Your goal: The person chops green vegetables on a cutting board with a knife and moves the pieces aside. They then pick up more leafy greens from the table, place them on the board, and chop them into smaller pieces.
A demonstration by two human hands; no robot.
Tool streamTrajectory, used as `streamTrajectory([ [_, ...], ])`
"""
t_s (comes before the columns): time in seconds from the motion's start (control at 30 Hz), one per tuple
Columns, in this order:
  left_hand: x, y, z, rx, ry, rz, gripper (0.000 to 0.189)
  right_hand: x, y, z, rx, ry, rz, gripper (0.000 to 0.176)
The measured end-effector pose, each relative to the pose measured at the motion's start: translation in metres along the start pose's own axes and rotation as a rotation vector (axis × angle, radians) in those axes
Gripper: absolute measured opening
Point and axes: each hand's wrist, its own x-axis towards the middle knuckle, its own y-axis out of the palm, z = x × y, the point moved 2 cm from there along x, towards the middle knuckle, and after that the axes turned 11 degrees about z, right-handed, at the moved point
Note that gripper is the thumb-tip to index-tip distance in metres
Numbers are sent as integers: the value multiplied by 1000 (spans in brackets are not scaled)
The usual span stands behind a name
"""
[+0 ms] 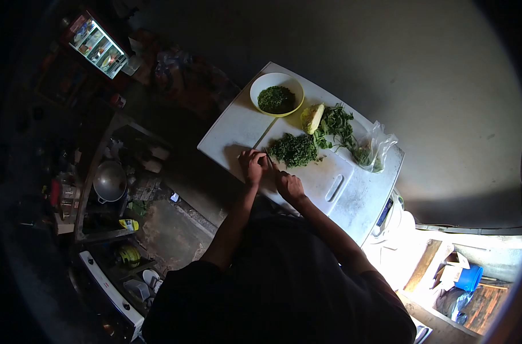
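Observation:
My right hand (289,185) is closed around the handle of a knife (268,157), whose dark thin blade points toward my left hand. Curled fingers of my left hand (252,166) rest beside the blade at the near left of a white cutting board (315,178); what they hold is hidden. Just beyond both hands lies a pile of chopped green leaves (294,150). A white and yellow bowl (298,102) with finely cut greens inside stands farther back. Right of it are a cut piece of cabbage (312,118) and loose leafy stems (336,123).
A clear plastic bag (378,146) with greens sits at the table's right side. The white table (226,127) stands near a grey wall (433,86). To the left are a shelf with a metal pot (110,181), a stove (109,289) and a lit display fridge (100,49).

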Motion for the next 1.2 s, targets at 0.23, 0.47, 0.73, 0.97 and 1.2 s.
streamTrajectory([
  [0.23, 0, 2, -2, 63, -28, -99, 13, -7, 12, -11, 154, 98, 65, 20],
  [0.47, 1, -3, -7, 62, 7, -56, 10, -13, -11, 5, 0, -26, -90, 33],
  [0.73, 1, -2, -7, 62, -26, -52, 7, -6, -21, 9, 31, -11, -18, 57],
  [0.97, 1, -7, -7, 53, -11, -2, 9, -10, -25, 15, 46, -2, 55, 55],
  [1.2, -2, 2, -2, 17, -28, -15, 14, -2, 1, -3, -1, -6, 71, 49],
])
